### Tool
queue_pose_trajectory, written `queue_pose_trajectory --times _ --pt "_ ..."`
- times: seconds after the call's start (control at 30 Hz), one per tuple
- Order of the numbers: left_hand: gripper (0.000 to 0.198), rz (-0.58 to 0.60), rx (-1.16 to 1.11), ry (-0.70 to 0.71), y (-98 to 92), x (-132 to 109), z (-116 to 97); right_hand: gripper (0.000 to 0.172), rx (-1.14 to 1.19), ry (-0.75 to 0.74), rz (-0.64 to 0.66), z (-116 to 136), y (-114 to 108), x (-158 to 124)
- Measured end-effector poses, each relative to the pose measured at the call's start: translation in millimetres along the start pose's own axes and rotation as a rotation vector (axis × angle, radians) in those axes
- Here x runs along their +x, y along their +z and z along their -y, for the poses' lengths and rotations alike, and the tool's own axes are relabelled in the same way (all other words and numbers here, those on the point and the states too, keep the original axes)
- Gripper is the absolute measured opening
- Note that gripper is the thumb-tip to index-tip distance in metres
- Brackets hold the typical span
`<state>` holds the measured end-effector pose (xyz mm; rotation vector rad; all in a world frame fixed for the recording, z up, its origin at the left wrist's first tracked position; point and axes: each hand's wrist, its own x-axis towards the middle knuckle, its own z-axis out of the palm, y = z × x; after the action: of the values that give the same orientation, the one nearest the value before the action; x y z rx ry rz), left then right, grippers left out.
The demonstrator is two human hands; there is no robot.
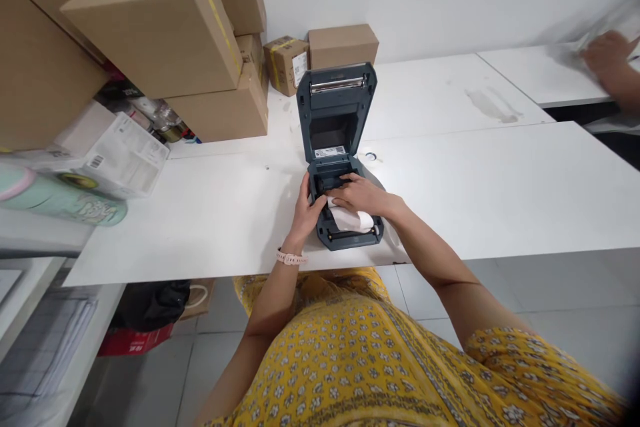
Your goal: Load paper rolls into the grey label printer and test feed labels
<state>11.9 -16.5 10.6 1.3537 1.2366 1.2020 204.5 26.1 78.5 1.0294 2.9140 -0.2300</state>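
A dark grey label printer point(345, 240) stands on the white table with its lid point(336, 110) tilted up and back. White paper point(350, 218) lies in its lower half, the end nearest me curving over. My left hand point(306, 210) holds the printer's left side, fingers outside and thumb over the edge. From the right, my right hand point(363, 193) reaches into the compartment, its fingers bent at the far end of the paper and one finger stretched further back. The fingertips are partly hidden, but they seem to grip the paper.
Cardboard boxes point(160, 40) are stacked at the back left, with smaller boxes point(344, 45) behind the printer. A mint-green bottle point(65, 197) and a white carton point(127, 153) lie at the left. Another person's hand point(607, 57) shows far right beside blurred clear plastic. The table point(200, 240) ends just before me.
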Motion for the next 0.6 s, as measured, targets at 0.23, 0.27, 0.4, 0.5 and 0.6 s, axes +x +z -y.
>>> queue_pose_trajectory --times 0.23,0.27,0.4,0.5,0.6 --pt "0.078 0.01 -0.018 -0.023 -0.7 0.1 -0.8 0.044 -0.051 -0.001 -0.057 7.4 0.5 -4.5" --pt "0.078 0.01 -0.01 -0.026 -0.7 0.2 -0.8 0.046 -0.046 -0.006 -0.081 7.7 1.3 -7.0" --pt "0.08 0.023 0.011 -0.014 -1.4 1.1 1.2 0.052 0.0 -0.051 -0.15 8.8 8.6 -20.0" --pt "0.08 0.041 0.003 0.017 -2.2 1.4 3.5 0.062 0.037 -0.066 -0.192 11.9 17.7 -31.3" --pt "0.08 0.048 0.0 0.006 -2.9 1.8 5.7 0.068 0.047 -0.046 -0.237 16.5 27.1 -41.3"
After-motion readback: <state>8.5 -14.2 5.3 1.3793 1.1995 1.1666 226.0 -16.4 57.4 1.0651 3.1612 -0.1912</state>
